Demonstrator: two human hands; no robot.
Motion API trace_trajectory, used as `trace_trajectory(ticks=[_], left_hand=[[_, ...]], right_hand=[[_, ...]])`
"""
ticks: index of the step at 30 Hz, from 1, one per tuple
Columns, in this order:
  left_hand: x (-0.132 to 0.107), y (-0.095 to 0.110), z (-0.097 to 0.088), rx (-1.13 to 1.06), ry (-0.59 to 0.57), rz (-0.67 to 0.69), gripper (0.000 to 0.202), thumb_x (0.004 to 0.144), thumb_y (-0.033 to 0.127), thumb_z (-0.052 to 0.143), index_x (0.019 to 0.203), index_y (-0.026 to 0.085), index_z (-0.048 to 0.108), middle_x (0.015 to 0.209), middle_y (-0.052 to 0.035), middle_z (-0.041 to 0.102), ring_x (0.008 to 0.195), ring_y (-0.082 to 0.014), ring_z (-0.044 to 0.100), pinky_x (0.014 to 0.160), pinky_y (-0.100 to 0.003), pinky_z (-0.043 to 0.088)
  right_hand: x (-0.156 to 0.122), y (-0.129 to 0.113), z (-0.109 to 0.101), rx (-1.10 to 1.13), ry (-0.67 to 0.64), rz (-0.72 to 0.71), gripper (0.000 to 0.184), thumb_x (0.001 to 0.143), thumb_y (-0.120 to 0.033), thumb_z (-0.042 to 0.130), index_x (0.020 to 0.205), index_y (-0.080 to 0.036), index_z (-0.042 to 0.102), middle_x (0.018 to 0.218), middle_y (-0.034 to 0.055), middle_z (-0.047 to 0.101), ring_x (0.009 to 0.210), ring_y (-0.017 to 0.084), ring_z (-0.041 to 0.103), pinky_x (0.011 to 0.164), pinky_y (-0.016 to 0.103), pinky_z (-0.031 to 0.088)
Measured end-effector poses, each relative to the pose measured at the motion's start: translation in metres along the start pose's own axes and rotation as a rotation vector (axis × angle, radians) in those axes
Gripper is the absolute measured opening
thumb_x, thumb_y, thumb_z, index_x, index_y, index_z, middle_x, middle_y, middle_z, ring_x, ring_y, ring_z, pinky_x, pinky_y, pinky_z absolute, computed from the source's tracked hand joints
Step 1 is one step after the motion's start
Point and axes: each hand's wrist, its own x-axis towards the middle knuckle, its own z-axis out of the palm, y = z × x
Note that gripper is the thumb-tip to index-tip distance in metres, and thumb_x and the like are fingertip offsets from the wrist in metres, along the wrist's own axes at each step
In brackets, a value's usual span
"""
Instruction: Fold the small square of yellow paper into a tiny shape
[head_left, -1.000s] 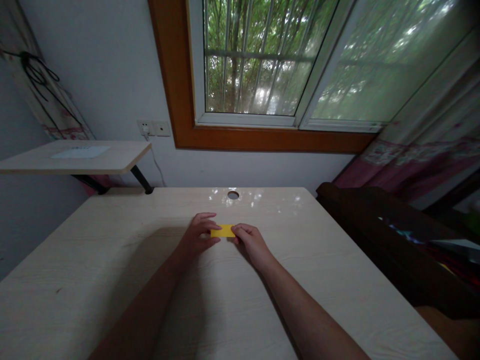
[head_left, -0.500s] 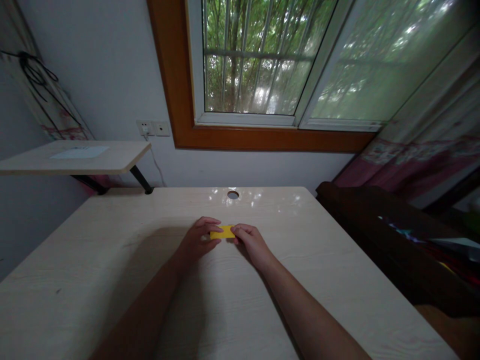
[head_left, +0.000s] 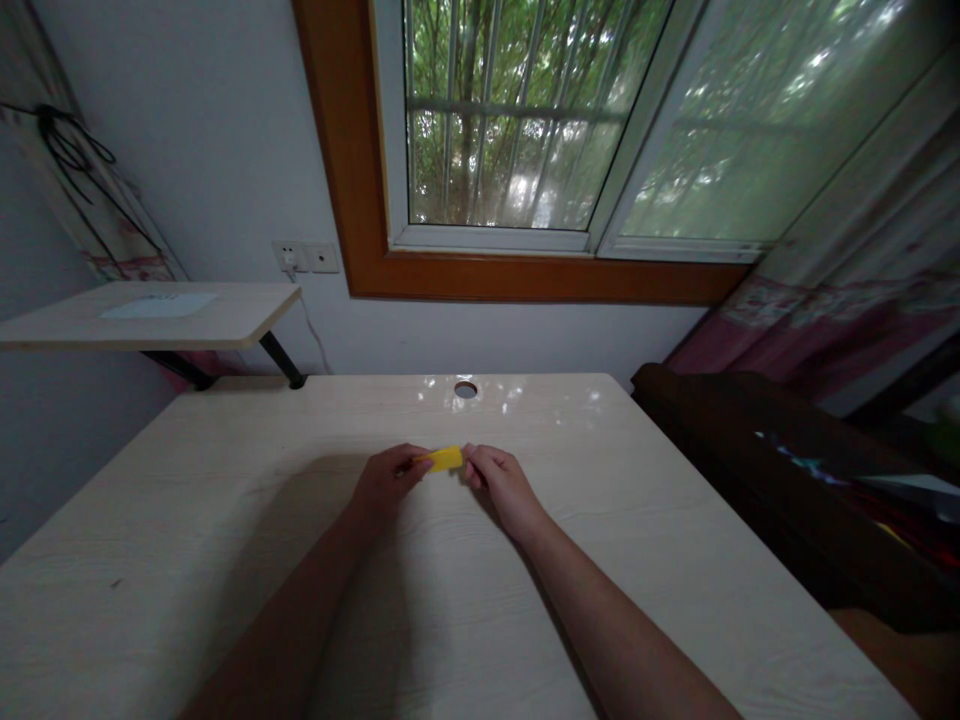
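Observation:
My left hand (head_left: 386, 485) pinches a small flat yellow rectangle (head_left: 447, 459), perhaps folded paper, by its left end between thumb and fingers. The piece tilts slightly, right end higher, just above the light wood-grain desk (head_left: 480, 600). At its right end my right hand (head_left: 496, 472) has its fingers curled and pressed together. Those fingertips are beside the yellow edge; whether they touch it, or grip anything small, I cannot make out.
A raised shelf (head_left: 262, 310) on black legs stands at the desk's back left, with a paper sheet (head_left: 160, 305) on it. A round cable hole (head_left: 466, 390) is near the back edge. Dark furniture (head_left: 720, 450) adjoins the right side, below a curtain.
The yellow piece has tilted, its right end rising. My left fingers have drawn back and closed on its left end. My right thumb no longer covers the right end.

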Motion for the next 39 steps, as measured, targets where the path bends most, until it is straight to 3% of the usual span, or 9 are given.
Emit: trace_trajectory(ticks=[5,10,19,30,39], left_hand=[[0.0,-0.001,0.001,-0.06,-0.002,-0.078,0.033,0.081,0.036,0.065,0.111,0.022,0.068,0.08,-0.0005,0.07,0.067,-0.0136,0.062,0.063,-0.024,0.05],[-0.001,-0.003,0.002,-0.106,-0.027,-0.076,0.029,0.081,0.038,0.064,0.104,0.022,0.07,0.094,-0.0032,0.071,0.077,-0.0162,0.066,0.069,-0.026,0.053],[-0.003,-0.001,0.001,-0.093,-0.071,-0.037,0.026,0.083,0.035,0.064,0.104,0.021,0.07,0.094,-0.0034,0.072,0.08,-0.0164,0.065,0.071,-0.025,0.05],[-0.003,0.002,0.001,-0.039,-0.076,-0.027,0.025,0.084,0.032,0.06,0.105,0.02,0.07,0.095,-0.0033,0.072,0.079,-0.016,0.064,0.071,-0.025,0.049],[-0.003,-0.006,0.003,-0.052,-0.086,-0.018,0.027,0.083,0.03,0.062,0.107,0.019,0.069,0.093,-0.0036,0.071,0.075,-0.0146,0.062,0.067,-0.024,0.047]], right_hand=[[0.002,0.006,0.003,-0.047,0.044,-0.106,0.03,0.082,-0.048,0.063,0.076,-0.019,0.062,0.071,0.0003,0.058,0.066,0.014,0.049,0.062,0.025,0.038],[0.002,0.01,0.005,-0.033,0.028,-0.131,0.027,0.079,-0.044,0.066,0.091,-0.019,0.065,0.08,0.0013,0.062,0.07,0.015,0.053,0.066,0.026,0.042],[0.003,0.011,0.003,0.06,-0.025,-0.067,0.024,0.073,-0.036,0.073,0.087,-0.019,0.063,0.073,-0.001,0.059,0.065,0.013,0.055,0.062,0.026,0.044],[0.003,0.015,0.005,-0.02,0.08,-0.14,0.023,0.072,-0.034,0.075,0.086,-0.02,0.062,0.07,-0.0021,0.058,0.064,0.013,0.052,0.061,0.026,0.043],[0.002,0.018,0.004,-0.036,0.003,-0.146,0.033,0.074,-0.03,0.073,0.105,-0.022,0.064,0.076,-0.0008,0.061,0.068,0.014,0.056,0.065,0.027,0.046]])
